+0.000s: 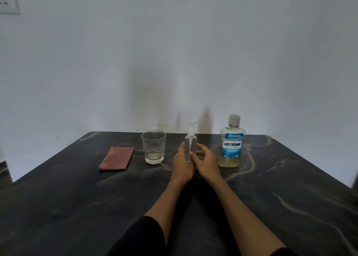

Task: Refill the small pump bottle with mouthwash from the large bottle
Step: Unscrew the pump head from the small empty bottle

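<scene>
Fingers (pixel 183 149) of my left hand (pixel 181 164) wrap the small pump bottle (pixel 190 143) at frame centre on the bench (pixel 77 197); my right hand (pixel 206 162) hovers half-curled, gripping nothing. Tall, narrow, it could tip; large bottle (pixel 231 143) stands capped right.

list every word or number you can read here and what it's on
"LISTERINE" on the large bottle's label
"COOL MINT" just below it on the same label
Smaller lines above and below these, and the volume figure at the label's lower left: too small to read
Pump bottle, glass, red cloth: no text
</scene>
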